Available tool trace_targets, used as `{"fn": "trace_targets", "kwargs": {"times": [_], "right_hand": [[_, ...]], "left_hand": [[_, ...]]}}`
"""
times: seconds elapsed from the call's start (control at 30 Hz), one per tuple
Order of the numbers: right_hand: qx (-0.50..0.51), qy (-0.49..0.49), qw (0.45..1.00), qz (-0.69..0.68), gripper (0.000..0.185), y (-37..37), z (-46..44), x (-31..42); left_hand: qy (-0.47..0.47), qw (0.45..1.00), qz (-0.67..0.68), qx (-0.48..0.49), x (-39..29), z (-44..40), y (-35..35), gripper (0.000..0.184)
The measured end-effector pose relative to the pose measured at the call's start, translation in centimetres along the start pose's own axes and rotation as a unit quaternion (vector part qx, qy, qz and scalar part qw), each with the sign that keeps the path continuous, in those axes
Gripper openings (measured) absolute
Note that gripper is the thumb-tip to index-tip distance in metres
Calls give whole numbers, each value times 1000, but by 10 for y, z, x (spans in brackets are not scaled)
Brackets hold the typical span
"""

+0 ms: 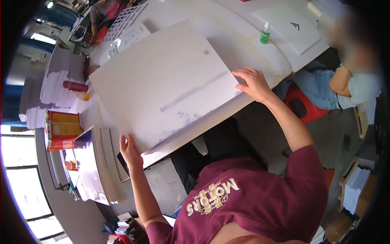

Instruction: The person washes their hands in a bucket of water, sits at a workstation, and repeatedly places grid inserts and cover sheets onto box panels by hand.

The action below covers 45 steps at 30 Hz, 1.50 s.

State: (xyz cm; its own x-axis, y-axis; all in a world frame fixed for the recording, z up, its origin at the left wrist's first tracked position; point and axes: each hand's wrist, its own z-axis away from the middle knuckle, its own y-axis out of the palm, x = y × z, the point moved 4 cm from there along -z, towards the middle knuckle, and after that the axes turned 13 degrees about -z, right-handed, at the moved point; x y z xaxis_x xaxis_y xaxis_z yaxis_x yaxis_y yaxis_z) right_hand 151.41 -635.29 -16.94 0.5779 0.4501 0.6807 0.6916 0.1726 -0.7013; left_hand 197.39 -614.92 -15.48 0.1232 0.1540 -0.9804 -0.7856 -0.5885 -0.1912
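A large white board (162, 73) lies over the white table, with a grey bar and a speckled grey pattern showing faintly on it. At its near left corner my left hand (131, 152) grips the edge, the fingers partly hidden by the board. My right hand (254, 84) is at the right corner, thumb and fingers around the edge. Beyond the board's far left side lies a clear plastic-covered sheet (122, 40).
A green and white bottle (265, 34) stands on the table (239, 24). Paper stacks (63, 77), a pink cylinder (75, 86) and a red-yellow tin (63, 129) are at the left. One person sits at the right on a red stool (298, 106); another is at the far left.
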Motion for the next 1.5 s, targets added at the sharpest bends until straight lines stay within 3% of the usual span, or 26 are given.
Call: {"fn": "trace_targets", "kwargs": {"times": [0.13,0.23,0.33,0.67,0.77,1.13,1.27,1.43,1.5], "right_hand": [[-85,-79,992,53,53,3,13,21],[-85,-169,979,76,63,20,34,44],[7,-182,979,89,83,43,51,60],[34,-201,969,143,78,53,52,68],[33,-205,969,131,77,55,50,74],[78,-272,956,74,79,111,48,134],[84,-271,955,85,77,115,47,134],[87,-280,952,88,76,116,46,134],[87,-277,953,91,75,118,46,133]], "left_hand": [[9,1000,-18,-19,1,2,1,21],[7,999,-31,-28,1,6,2,20],[-1,999,-31,-25,2,7,3,21],[-15,996,-60,-56,5,9,6,26],[-3,992,-111,-63,-4,12,8,26],[-3,992,-109,-63,-2,12,12,25],[-1,980,-183,-76,2,9,9,22],[91,913,-385,-102,0,3,3,39],[72,950,-297,-58,14,-3,1,44]]}}
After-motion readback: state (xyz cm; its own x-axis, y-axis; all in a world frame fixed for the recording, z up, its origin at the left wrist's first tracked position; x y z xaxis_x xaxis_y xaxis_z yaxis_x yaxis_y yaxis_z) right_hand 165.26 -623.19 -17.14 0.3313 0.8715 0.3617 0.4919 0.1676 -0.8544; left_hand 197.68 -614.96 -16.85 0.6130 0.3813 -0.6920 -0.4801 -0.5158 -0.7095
